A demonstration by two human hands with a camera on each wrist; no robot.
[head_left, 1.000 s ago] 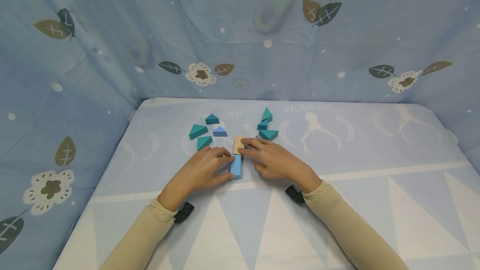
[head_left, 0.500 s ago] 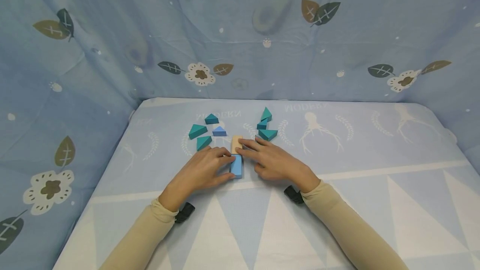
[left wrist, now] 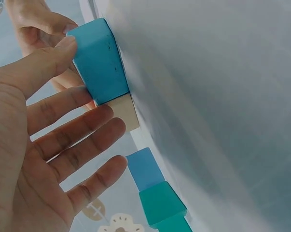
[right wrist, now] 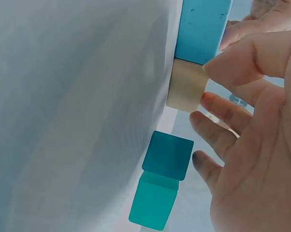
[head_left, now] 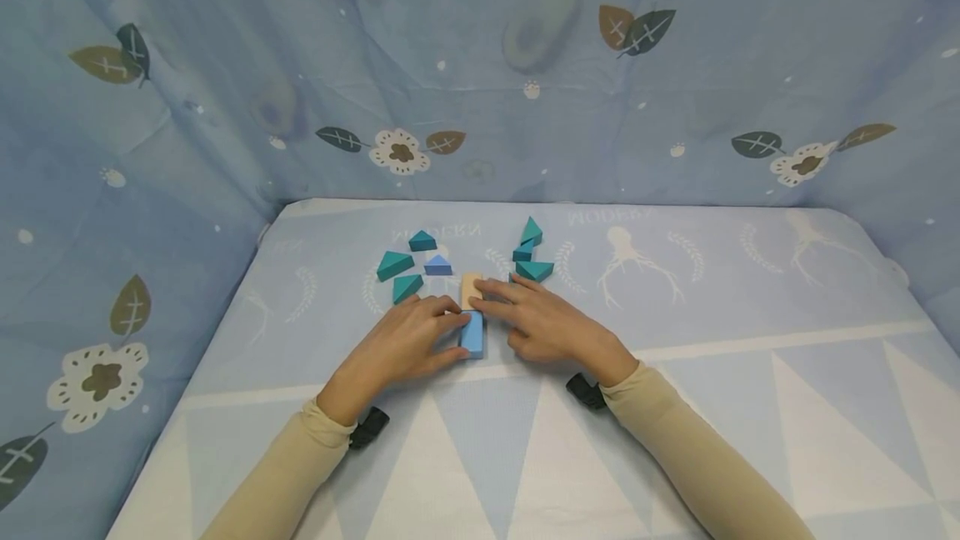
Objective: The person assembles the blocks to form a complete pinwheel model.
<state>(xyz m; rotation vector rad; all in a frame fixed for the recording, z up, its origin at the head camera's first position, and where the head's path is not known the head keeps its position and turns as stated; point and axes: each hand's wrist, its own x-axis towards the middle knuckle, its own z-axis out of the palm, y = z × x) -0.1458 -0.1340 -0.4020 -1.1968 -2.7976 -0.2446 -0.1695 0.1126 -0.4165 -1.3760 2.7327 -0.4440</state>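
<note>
A light blue rectangular block (head_left: 472, 335) and a pale wooden block (head_left: 470, 288) lie end to end on the cloth, in line away from the person. My left hand (head_left: 408, 338) is at the blue block's left side, its thumb near the close end and a fingertip by the far end. In the left wrist view its other fingers (left wrist: 94, 181) are spread. The right hand (head_left: 546, 319) reaches in from the right, with fingertips on the wooden block's top and right edge. In the right wrist view the wooden block (right wrist: 186, 87) meets the blue block (right wrist: 200, 31).
Several teal wedge blocks (head_left: 395, 265) and a blue triangular block (head_left: 438, 266) lie beyond the left hand. More teal blocks (head_left: 534, 271) stand beyond the right hand. A patterned blue curtain (head_left: 480, 73) hangs behind the table.
The wooden block has shifted slightly left under the right fingertips and now lines up with the blue block. The left hand has barely moved.
</note>
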